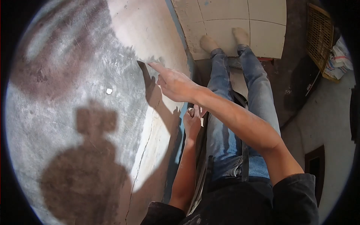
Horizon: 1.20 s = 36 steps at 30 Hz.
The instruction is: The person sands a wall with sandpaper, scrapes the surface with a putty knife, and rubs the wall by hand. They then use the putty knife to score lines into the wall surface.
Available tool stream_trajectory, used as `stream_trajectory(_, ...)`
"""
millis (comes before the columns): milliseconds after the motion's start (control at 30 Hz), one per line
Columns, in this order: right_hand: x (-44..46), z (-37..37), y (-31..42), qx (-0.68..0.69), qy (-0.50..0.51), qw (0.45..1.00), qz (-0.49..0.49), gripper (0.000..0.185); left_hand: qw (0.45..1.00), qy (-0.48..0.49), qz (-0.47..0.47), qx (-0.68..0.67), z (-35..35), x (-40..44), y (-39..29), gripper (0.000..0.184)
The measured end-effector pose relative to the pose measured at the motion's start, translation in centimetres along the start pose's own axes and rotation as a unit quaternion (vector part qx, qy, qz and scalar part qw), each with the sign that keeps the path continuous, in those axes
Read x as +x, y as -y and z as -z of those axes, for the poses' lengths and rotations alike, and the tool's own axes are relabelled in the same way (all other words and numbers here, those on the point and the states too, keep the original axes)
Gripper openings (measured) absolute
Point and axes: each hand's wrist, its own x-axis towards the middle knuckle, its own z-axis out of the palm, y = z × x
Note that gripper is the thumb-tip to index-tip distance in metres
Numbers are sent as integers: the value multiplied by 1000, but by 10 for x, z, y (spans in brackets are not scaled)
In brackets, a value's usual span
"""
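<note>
My right hand (175, 85) reaches across to the sunlit wall, index finger stretched out and the other fingers curled. Against the wall at its fingertips is a thin dark blade, apparently a scraper (141, 68); its edges merge with the hand's shadow. Lower down, close to the wall's blue-edged border, my left hand (192, 123) is closed around a tool with a rounded handle end (191, 111). Pale smears show beside that hand, and the rest of the tool is hidden. The wall (123, 75) has a grey, scuffed coat beside a smoother cream-white area.
A long crack (149, 137) runs down the pale wall strip. My feet are on a tiled ledge (227, 20). To the right are a woven rack (319, 35) and a white bag (339, 60). A small white spot (109, 91) marks the grey wall.
</note>
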Motion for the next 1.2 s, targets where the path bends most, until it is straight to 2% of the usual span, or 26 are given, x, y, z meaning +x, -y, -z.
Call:
stream_trajectory(67, 7, -7, 6, 22, -15, 1000, 12, 48, 998, -1, -49, 42, 3, -1, -7, 24)
stream_trajectory(200, 19, -22, 14, 45, -37, 998, -23, 48, 988, 24, -116, 98, 16, 12, 9, 25)
stream_trajectory(300, 23, -17, 24, 59, -42, 996, -47, 48, 984, 26, -153, 84, 18, 16, 12, 22)
stream_trajectory(367, 21, -4, 33, 75, -6, 993, -95, 48, 990, 18, -136, 12, 13, 11, -3, 22)
stream_trajectory(400, 24, -7, 29, 70, -22, 994, -82, 47, 992, 13, -127, -24, 11, 9, -10, 22)
stream_trajectory(500, 32, -14, 20, 62, -61, 994, -60, 47, 988, 9, -119, 94, 19, 19, -7, 23)
stream_trajectory(600, 43, -11, 18, 56, -81, 993, -60, 47, 989, -11, -99, 112, 20, 23, -14, 31)
stream_trajectory(667, 49, -12, 8, 38, -94, 994, -49, 48, 997, 3, -43, 66, 18, 19, -31, 35)
stream_trajectory(800, 82, -4, -12, 33, -128, 989, -58, 50, 996, -2, 20, 82, 18, 26, -36, 34)
stream_trajectory(867, 91, 13, -13, 64, -109, 987, -99, 51, 1000, 5, 17, 6, 17, 30, -33, 37)
stream_trajectory(900, 95, 19, -16, 126, -92, 982, -106, 53, 999, 8, 17, -31, 17, 30, -30, 39)
stream_trajectory(1000, 86, 24, -12, 114, -72, 982, -135, 53, 996, 19, -7, -81, 20, 33, -24, 38)
stream_trajectory(1100, 56, 18, 5, 103, -19, 987, -121, 53, 996, 35, -20, -77, 26, 34, -15, 33)
stream_trajectory(1167, 39, -12, -7, 24, -75, 996, -45, 54, 999, 26, -43, 8, 30, 29, -19, 28)
stream_trajectory(1200, 29, -18, 0, 32, -59, 996, -61, 54, 997, 22, -54, 50, 31, 26, -22, 25)
